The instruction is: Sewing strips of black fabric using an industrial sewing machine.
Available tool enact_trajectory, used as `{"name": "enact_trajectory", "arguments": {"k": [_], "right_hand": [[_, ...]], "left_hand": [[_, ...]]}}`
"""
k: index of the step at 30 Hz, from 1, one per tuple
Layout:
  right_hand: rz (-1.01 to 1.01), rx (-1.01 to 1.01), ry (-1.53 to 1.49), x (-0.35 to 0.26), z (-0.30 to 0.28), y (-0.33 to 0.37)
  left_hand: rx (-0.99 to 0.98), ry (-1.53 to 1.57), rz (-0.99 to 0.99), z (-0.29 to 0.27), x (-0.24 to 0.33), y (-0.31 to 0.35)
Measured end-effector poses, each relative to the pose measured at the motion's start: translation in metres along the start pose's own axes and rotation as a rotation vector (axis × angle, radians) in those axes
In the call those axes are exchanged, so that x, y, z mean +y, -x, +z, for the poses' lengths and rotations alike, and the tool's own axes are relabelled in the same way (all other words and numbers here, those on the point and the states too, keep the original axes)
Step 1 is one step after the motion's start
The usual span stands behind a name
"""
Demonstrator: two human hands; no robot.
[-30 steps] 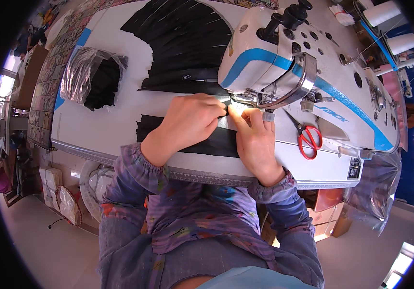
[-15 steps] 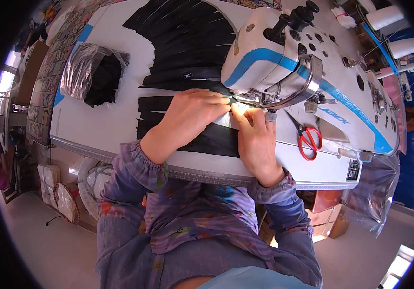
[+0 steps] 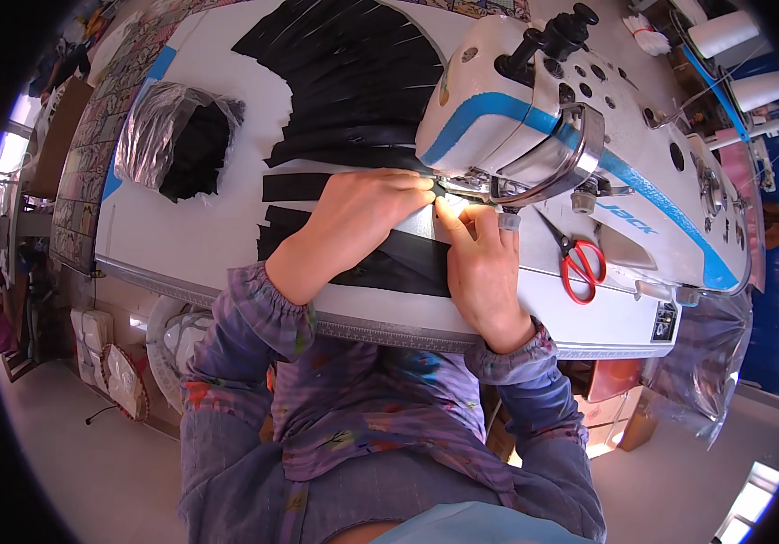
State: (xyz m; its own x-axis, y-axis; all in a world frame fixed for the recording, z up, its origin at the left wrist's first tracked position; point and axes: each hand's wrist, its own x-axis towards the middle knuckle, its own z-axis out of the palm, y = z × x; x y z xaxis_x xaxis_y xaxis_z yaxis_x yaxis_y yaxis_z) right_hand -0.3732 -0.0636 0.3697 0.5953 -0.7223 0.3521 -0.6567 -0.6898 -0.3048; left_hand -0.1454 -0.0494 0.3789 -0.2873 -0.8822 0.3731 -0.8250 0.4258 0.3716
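My left hand (image 3: 367, 210) lies bent over a black fabric strip (image 3: 294, 187), its fingertips pressed together on the strip just left of the sewing machine's (image 3: 498, 118) needle area. Opposite it, my right hand (image 3: 484, 258) is closed in a pinch at the same spot, thumb and forefinger meeting under the machine's lamp light. What lies between the fingertips is mostly covered by them. More black strips (image 3: 407, 257) run beneath my left wrist toward my right hand. Beyond my hands a large fanned pile of black strips (image 3: 353, 82) spreads over the white table (image 3: 253, 163).
Red-handled scissors (image 3: 581, 270) rest by the machine's base, right of my right hand. A clear plastic bag (image 3: 149, 136) with black material sits at the left. Along the table's front edge runs a ruler strip (image 3: 389, 335). White thread cones (image 3: 725, 36) stand at the far right.
The black strips just beyond my left hand have shifted, and a small silver zipper pull seen there earlier no longer shows. Both hands have stayed almost in place.
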Motion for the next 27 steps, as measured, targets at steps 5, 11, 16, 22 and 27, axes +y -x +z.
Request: {"name": "enact_trajectory", "arguments": {"k": [5, 11, 16, 22, 27], "right_hand": [[-0.026, 0.013, 0.006, 0.005, 0.003, 0.002], [-0.032, 0.02, 0.008, 0.003, 0.002, 0.0], [0.014, 0.097, -0.188, 0.011, -0.006, 0.007], [-0.033, 0.085, -0.181, 0.01, -0.008, 0.004], [-0.053, 0.092, -0.013, 0.002, 0.001, -0.003]], "left_hand": [[-0.001, -0.003, -0.002, -0.001, 0.0, -0.005], [0.006, -0.016, -0.012, -0.001, -0.004, -0.01], [0.041, -0.054, -0.031, 0.0, -0.004, -0.011], [0.264, -0.068, -0.019, 0.002, -0.01, -0.008], [0.147, 0.107, 0.02, -0.003, 0.002, 0.005]]}}
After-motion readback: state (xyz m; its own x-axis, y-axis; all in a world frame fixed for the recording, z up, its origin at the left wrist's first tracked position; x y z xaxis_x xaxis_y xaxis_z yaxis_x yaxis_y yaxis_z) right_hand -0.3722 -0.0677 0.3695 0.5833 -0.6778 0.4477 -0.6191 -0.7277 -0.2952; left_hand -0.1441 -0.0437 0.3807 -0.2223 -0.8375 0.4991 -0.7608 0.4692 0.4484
